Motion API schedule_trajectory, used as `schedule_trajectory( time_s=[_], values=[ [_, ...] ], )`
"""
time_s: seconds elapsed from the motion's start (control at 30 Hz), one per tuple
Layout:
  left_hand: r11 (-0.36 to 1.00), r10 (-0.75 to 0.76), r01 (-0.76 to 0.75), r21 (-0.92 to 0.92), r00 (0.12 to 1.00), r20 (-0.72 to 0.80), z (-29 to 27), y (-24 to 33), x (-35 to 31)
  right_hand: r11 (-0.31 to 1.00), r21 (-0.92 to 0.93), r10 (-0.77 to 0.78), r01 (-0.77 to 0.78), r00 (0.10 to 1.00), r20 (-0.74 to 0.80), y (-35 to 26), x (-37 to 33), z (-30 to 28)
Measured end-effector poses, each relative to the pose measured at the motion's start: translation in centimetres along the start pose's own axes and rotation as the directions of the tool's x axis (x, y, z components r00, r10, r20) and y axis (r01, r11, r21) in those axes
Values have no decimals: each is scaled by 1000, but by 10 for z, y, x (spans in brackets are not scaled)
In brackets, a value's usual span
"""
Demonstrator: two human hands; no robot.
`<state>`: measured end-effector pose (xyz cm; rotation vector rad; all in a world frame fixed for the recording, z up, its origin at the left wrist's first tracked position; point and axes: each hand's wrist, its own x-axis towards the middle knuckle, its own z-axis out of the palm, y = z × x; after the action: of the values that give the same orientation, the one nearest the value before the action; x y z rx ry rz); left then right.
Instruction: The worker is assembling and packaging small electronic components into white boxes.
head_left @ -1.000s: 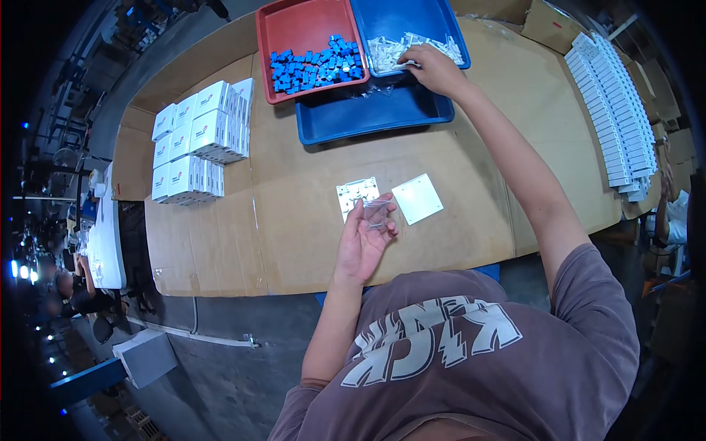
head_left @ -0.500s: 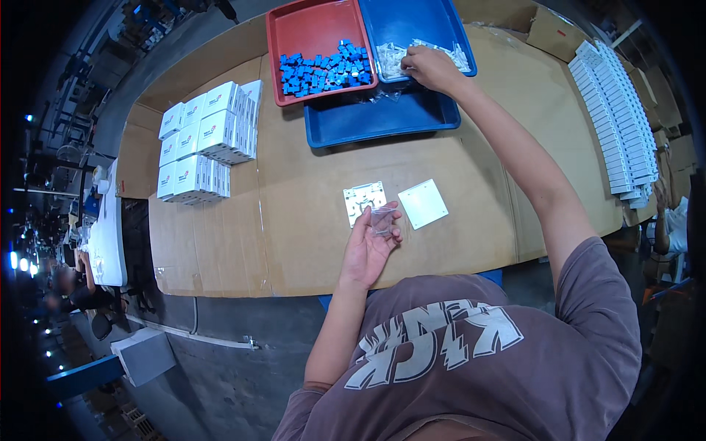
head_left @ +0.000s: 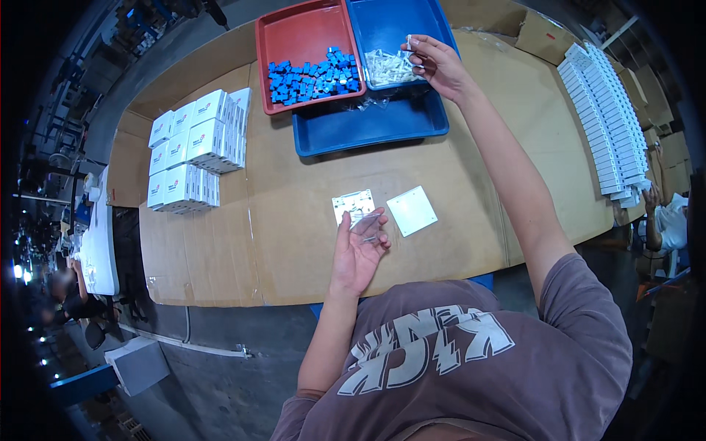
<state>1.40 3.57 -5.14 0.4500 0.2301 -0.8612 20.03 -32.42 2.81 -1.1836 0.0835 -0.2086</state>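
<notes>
My left hand holds a small clear plastic bag, palm up, above the cardboard-covered table. Behind it and partly hidden lies a white plate with cutouts. Just to the right is a plain white square plate with small holes near its corners. My right hand is raised over the right edge of the far blue tray, fingers pinched on a small white piece whose exact kind I cannot make out. Small white pieces lie heaped in that tray.
A red tray with blue parts stands left of the blue one. Nearer is another blue tray. White boxes are stacked at left; rows of white pieces line the right edge. Other people work at both sides.
My right hand has lifted out of the heap of white pieces, now with one between its fingers. My left hand still holds the clear bag, tilted differently. The whole view has shifted slightly.
</notes>
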Motion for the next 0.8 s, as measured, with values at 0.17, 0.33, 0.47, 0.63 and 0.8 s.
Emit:
schedule_trajectory(
  time_s=[0.17,0.33,0.47,0.63,0.8],
  values=[
    [998,21,-14,67,995,-96,-6,-3,6,987,-158,19,-22,999,-26,19,-37,2],
    [997,30,-25,69,997,-73,2,-1,9,870,-488,125,-75,990,71,42,-118,35],
    [998,1,2,57,998,-67,0,-3,11,909,-393,225,-139,957,182,64,-161,42],
    [998,-9,13,63,998,-60,4,-8,12,890,-411,308,-198,925,222,62,-189,63],
    [996,-26,32,80,997,-70,8,-12,10,826,-558,291,-78,907,304,52,-194,73]
  ],
)
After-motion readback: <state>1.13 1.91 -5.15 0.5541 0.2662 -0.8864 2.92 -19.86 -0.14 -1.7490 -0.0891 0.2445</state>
